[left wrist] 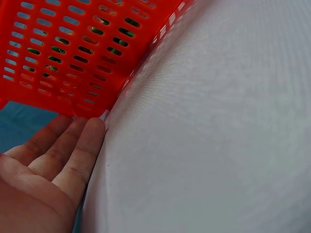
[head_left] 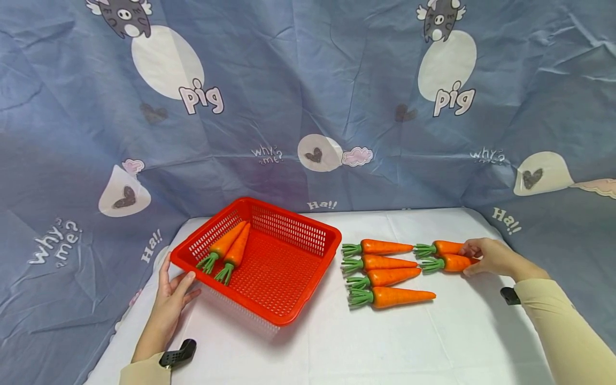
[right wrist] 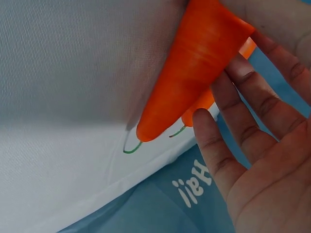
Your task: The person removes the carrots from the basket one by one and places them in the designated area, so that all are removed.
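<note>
A red plastic basket [head_left: 286,270] stands on the left of the white table, with two carrots [head_left: 238,248] lying along its left wall. My left hand [head_left: 168,294] is at its near-left corner; in the left wrist view its fairly straight fingers [left wrist: 80,158] touch the slotted wall's edge. On the right, my right hand [head_left: 493,260] holds the tapering end of an orange carrot [head_left: 454,262] with green stalks, between thumb and fingers. That carrot [right wrist: 189,73] fills the upper middle of the right wrist view. Another carrot [head_left: 446,247] lies just behind it, partly covered by the hand.
Several carrots [head_left: 404,297] lie in a column between the basket and my right hand, stalks pointing left. A blue printed cloth [head_left: 269,107] hangs behind the white-covered table [head_left: 385,347] and along its sides.
</note>
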The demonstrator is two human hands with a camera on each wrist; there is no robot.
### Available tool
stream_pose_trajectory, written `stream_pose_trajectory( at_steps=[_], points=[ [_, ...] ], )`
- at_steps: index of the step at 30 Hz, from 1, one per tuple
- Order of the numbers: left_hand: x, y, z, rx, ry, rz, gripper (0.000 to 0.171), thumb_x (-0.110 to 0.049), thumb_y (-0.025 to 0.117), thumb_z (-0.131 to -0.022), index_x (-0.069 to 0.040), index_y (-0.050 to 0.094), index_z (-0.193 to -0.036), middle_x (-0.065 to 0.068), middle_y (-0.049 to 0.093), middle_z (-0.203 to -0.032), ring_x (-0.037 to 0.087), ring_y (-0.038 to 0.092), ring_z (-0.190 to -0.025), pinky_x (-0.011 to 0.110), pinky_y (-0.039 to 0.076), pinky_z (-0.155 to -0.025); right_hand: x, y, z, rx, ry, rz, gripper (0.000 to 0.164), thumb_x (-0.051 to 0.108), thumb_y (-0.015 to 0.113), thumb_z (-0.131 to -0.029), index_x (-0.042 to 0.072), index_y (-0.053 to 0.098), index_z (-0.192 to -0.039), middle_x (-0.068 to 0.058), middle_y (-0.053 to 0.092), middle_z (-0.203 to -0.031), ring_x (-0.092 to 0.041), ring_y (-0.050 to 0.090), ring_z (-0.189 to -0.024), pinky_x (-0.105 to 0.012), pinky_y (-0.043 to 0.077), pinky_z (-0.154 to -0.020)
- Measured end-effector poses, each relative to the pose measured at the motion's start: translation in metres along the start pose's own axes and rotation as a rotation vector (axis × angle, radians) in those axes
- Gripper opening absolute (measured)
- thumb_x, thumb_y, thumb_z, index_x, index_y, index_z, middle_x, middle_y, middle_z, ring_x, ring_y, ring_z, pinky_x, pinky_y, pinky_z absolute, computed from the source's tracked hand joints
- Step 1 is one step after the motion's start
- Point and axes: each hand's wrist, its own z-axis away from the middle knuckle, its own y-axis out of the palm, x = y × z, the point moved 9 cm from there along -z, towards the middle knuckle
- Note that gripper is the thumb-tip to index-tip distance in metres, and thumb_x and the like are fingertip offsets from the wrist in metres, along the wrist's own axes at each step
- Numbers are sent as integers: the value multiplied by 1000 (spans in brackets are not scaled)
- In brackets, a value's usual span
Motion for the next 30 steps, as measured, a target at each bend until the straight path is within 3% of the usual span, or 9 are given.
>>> stream_pose_trajectory(
  at_steps=[14, 22, 26, 30],
  points=[
    [4, 0, -1, -2, -30, -14, 91, -33, 57, -112, -46, -13, -170, -19, 49, -132, -14, 64, -107, 15, 60, -88, 7, 0, 4, 5, -17, 1, 40, 23, 100, -71, 10, 74, -99, 3, 67, -91, -16, 62, -89, -30, 52, -80],
    [1, -1, 0, -11, -17, -2, 92, -33, 58, -112, -44, -11, -171, -24, 51, -128, -13, 65, -106, 16, 60, -87, 12, -2, 3, 11, -19, -6, 42, 26, 99, -72, 10, 74, -101, 2, 66, -92, -18, 61, -91, -31, 52, -81],
    [0, 0, 1, -7, -10, -1, 92, -33, 58, -112, -43, -11, -171, -26, 52, -127, -13, 65, -106, 16, 60, -88, 16, -2, 3, 21, -33, -21, 40, 21, 99, -71, 9, 74, -100, 1, 68, -92, -19, 64, -91, -34, 55, -82],
    [0, 0, 0, 1, -7, 1, 91, -32, 57, -112, -44, -12, -171, -27, 53, -127, -12, 66, -106, 16, 60, -88, 17, 2, 2, 42, -58, -52, 37, 13, 97, -73, 6, 74, -100, 1, 69, -93, -14, 62, -88, -28, 54, -79]
  ],
)
